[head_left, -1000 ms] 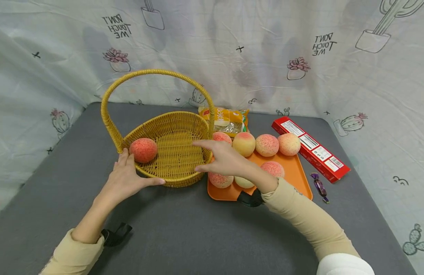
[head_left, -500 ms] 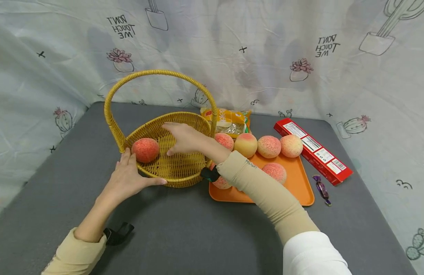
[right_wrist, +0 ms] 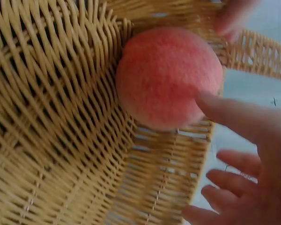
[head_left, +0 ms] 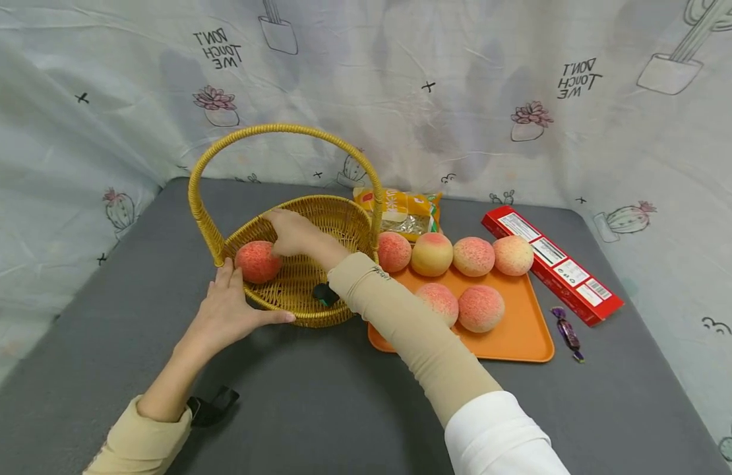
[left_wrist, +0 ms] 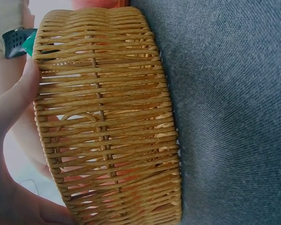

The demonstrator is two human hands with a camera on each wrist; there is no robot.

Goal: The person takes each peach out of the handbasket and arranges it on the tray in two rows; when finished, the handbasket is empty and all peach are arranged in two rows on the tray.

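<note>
A yellow woven basket [head_left: 342,221] with a tall hoop handle stands at left centre, and one red peach [head_left: 258,262] lies against its left end. My left hand [head_left: 226,310] rests on its front-left rim, fingers by the handle's foot and thumb stretched along the edge. In the left wrist view the thumb [left_wrist: 21,96] lies at the rim beside the woven wall. My right hand [head_left: 296,232] reaches inside the basket, over the peach's right side. In the right wrist view its thumb [right_wrist: 225,112] meets the peach while the other fingers stay spread apart.
To the right, an orange tray [head_left: 514,336] bears several peaches [head_left: 481,308], partly hidden behind my right sleeve. Behind it lies a yellow snack packet [head_left: 410,214]. A long red box [head_left: 552,264] and a purple wrapped candy [head_left: 568,333] lie at the table's right side.
My right hand has moved left from the basket's right rim, across its inside, to the peach. My left hand has stayed at the rim.
</note>
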